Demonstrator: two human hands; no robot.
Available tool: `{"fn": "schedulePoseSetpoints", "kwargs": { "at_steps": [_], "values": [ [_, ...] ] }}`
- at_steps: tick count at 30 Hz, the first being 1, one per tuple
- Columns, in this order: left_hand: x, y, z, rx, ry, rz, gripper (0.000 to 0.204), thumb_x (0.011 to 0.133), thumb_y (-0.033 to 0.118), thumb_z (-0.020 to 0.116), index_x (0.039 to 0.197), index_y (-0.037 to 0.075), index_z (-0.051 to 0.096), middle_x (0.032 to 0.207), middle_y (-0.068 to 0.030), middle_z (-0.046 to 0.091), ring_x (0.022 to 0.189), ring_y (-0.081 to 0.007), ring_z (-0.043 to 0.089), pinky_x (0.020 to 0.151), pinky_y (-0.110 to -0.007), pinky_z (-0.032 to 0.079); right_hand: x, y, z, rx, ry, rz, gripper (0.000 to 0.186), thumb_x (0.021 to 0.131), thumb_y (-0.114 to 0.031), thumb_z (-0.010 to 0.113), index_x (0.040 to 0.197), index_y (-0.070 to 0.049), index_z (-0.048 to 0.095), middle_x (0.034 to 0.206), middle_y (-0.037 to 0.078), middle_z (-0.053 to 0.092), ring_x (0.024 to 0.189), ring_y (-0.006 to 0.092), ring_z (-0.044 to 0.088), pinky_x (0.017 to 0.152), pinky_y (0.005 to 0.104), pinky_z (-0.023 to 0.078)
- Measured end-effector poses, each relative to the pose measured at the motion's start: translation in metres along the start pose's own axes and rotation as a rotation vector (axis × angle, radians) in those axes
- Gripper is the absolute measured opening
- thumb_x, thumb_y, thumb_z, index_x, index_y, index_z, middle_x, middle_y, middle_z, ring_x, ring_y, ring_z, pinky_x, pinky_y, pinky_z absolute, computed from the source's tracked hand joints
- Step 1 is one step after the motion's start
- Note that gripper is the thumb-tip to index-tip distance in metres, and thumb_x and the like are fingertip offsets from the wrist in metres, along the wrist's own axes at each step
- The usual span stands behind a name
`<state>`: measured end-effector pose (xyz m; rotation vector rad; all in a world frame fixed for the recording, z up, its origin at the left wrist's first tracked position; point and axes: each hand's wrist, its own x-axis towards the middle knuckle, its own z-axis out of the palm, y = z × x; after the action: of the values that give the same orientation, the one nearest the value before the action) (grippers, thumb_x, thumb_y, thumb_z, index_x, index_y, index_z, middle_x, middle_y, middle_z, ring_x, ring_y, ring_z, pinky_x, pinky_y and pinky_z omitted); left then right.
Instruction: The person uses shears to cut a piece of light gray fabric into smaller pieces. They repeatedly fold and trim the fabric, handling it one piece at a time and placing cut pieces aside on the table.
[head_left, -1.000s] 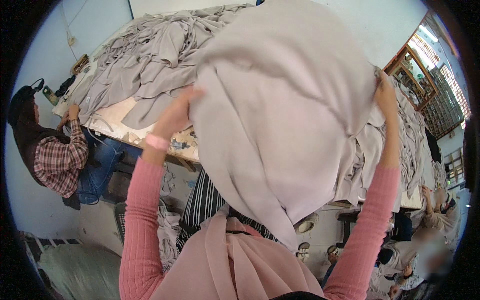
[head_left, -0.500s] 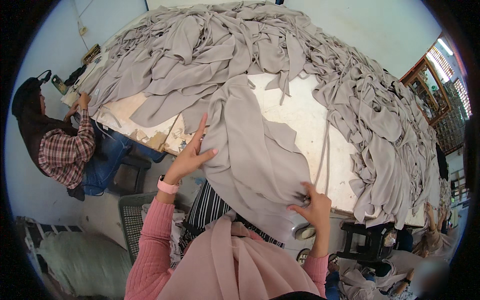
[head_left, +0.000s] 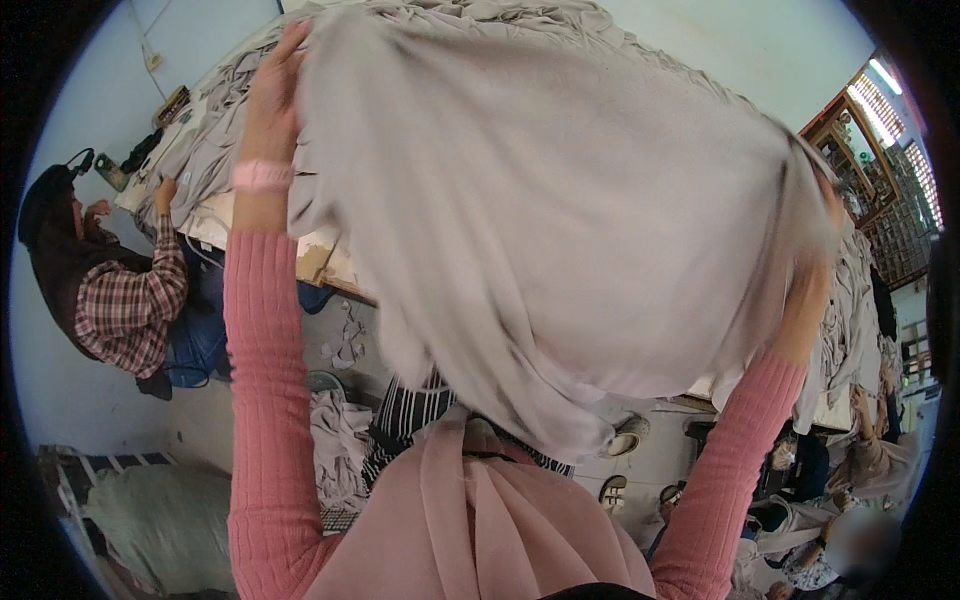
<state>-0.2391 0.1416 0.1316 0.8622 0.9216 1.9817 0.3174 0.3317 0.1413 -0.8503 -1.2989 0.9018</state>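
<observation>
A light grey piece of fabric (head_left: 570,200) is spread wide in the air in front of me, blurred by motion. At its upper left corner, my left hand (head_left: 275,90) grips the edge, with part of the fingers hidden by the cloth. My right hand (head_left: 822,215) holds the opposite side and is smeared, its fingers mostly behind the fabric. The lower edge of the piece droops in folds toward my lap. Behind it, more grey fabric pieces (head_left: 520,12) lie heaped on the table (head_left: 212,222).
On the left a person in a checked shirt (head_left: 130,300) sits at the table. A basket of grey cloth (head_left: 340,450) stands beside my lap, and a green-grey sack (head_left: 160,520) lies lower left. Sandals (head_left: 614,493) are on the floor. Other people work at the lower right.
Both my hands have risen and moved far apart, lifting the grey fabric off the table and stretching it out. The person on the left has raised one hand toward their face.
</observation>
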Motion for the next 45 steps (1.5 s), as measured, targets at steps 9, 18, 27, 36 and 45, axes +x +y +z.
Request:
{"fn": "schedulePoseSetpoints", "kwargs": {
  "at_steps": [9,18,27,36,45],
  "values": [
    [-0.064,-0.112,-0.071,1.034,-0.210,-0.169,0.052,0.083,0.044,0.071,0.114,0.002,0.062,0.092,-0.0056,0.065,0.081,-0.0119,0.058,0.073,-0.026,0.046,-0.096,0.063,0.065,-0.678,-0.483,-0.100,0.031,0.081,-0.017,0.074,0.108,-0.003,0.066,0.089,0.002,0.066,0.077,0.0109,0.057,0.075,0.0247,0.045],
    [-0.140,-0.168,-0.064,1.004,-0.084,-0.271,0.046,0.086,0.034,0.070,0.109,-0.005,0.061,0.080,-0.0109,0.064,0.069,-0.0165,0.059,0.059,-0.031,0.048,-0.216,0.129,0.070,-0.771,-0.733,0.131,0.037,0.073,-0.025,0.082,0.095,0.000,0.066,0.087,0.010,0.069,0.078,0.0176,0.064,0.074,0.0303,0.049],
    [-0.158,-0.125,-0.149,0.485,0.500,-0.136,0.019,0.097,0.026,0.060,0.101,0.008,0.061,0.089,-0.0023,0.063,0.078,-0.0100,0.059,0.069,-0.023,0.047,-0.180,0.184,-0.031,-0.798,-0.398,0.151,0.046,0.077,-0.026,0.080,0.105,0.008,0.067,0.097,0.021,0.070,0.090,0.0264,0.066,0.086,0.0327,0.048],
    [-0.170,-0.158,-0.073,1.064,-0.078,0.060,0.034,0.090,0.027,0.067,0.116,0.006,0.061,0.100,-0.0053,0.062,0.089,-0.0174,0.058,0.076,-0.029,0.047,-0.191,0.182,-0.027,-0.856,-0.320,0.070,0.046,0.079,-0.029,0.078,0.107,0.007,0.067,0.098,0.022,0.070,0.092,0.0293,0.067,0.088,0.0344,0.048],
    [-0.160,-0.151,-0.038,1.393,-0.274,0.173,0.041,0.079,0.019,0.072,0.116,0.006,0.059,0.097,-0.0110,0.057,0.084,-0.0295,0.055,0.071,-0.038,0.046,-0.208,0.154,0.014,-0.864,-0.447,0.025,0.030,0.079,-0.011,0.067,0.105,0.004,0.066,0.102,0.020,0.070,0.095,0.0305,0.067,0.086,0.0353,0.050]
  ]
}}
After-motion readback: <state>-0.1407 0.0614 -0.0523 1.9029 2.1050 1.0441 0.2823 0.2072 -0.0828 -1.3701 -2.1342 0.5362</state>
